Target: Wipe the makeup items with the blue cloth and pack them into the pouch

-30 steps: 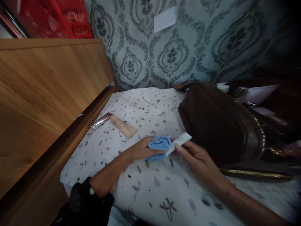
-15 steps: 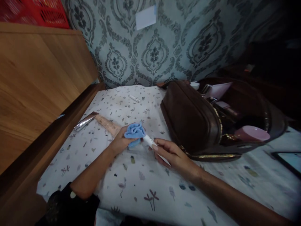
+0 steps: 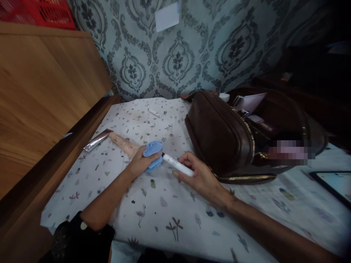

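My left hand (image 3: 141,163) is closed round a bunched blue cloth (image 3: 152,153), pressed against the tip of a small white tube (image 3: 177,165). My right hand (image 3: 196,174) grips that tube near its back end, holding it roughly level just above a patterned bedsheet (image 3: 170,208). An open dark brown bag (image 3: 222,135) lies right behind my right hand, its zip open toward the right. A beige tube (image 3: 124,144) lies on the sheet just left of my left hand.
A silver tube (image 3: 96,141) lies by the wooden headboard (image 3: 46,98) at the left. A small white stick (image 3: 155,113) rests near the patterned wall. A tablet's corner (image 3: 333,184) shows at the right. Red crate (image 3: 35,12) top left.
The view has shifted right, showing more of the bag. My right hand has turned the white tube, and its tip now points into the blue cloth. Both hands moved slightly left.
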A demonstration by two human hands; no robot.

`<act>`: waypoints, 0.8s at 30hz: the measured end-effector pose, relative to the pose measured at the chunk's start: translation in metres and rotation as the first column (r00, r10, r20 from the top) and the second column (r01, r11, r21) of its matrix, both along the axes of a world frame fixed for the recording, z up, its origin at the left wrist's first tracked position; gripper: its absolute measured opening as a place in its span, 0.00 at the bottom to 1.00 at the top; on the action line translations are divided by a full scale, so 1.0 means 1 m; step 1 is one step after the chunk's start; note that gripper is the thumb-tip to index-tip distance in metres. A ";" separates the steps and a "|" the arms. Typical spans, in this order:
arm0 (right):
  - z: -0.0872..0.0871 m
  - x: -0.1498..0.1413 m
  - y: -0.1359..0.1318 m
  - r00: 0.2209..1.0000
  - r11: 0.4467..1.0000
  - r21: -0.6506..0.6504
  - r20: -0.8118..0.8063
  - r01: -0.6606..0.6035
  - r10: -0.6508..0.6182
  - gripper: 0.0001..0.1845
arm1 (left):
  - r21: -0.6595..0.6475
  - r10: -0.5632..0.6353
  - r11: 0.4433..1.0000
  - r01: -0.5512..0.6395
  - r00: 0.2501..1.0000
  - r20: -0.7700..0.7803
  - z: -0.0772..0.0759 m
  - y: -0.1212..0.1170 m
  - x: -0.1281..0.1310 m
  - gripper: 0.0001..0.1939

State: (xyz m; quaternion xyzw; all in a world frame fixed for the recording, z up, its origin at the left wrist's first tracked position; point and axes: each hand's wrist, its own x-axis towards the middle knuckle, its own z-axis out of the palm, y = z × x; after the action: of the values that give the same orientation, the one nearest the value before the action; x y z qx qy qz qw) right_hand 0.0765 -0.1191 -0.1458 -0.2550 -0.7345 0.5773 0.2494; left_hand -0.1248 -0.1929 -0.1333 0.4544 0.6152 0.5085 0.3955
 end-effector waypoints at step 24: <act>0.009 0.004 0.003 0.996 0.996 0.004 -0.002 -0.085 0.085 0.15 | 0.093 -0.039 0.996 0.015 0.967 0.253 0.000 0.004 0.002 0.20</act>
State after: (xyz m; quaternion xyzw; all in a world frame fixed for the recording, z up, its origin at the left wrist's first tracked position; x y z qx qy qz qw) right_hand 0.0802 -0.1166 -0.1370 -0.2223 -0.7456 0.5863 0.2257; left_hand -0.1225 -0.1891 -0.1333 0.4112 0.5295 0.5845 0.4571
